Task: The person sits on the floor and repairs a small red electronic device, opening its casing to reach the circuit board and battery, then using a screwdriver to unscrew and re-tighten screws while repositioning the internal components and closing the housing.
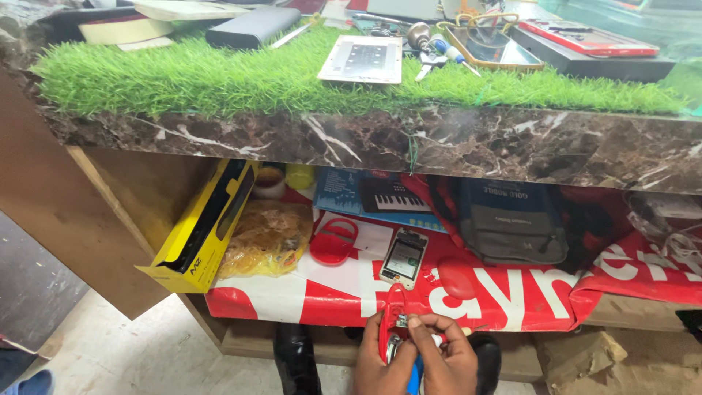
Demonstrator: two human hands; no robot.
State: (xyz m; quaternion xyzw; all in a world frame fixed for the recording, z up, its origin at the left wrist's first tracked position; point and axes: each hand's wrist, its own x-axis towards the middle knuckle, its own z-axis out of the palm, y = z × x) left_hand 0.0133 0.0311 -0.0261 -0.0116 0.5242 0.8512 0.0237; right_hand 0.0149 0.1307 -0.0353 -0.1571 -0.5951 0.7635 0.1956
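At the bottom centre of the head view my left hand (382, 360) and my right hand (447, 355) are together below the shelf. Between them is a small electronic part (401, 320) with a red loop of cable (385, 316) rising from it; a blue handle (414, 373) shows under my fingers. Which hand holds what is partly hidden. Just above, an opened phone (404, 258) with its inside showing lies on the red and white sheet (512, 296) on the shelf.
A marble counter edge (365, 143) carries green artificial grass (219, 77) with a tablet screen (362, 58), screwdrivers (431, 51) and phones. On the shelf: a yellow box (201, 227), a bag of rubber bands (267, 238), a red lid (330, 245), a grey pouch (508, 223).
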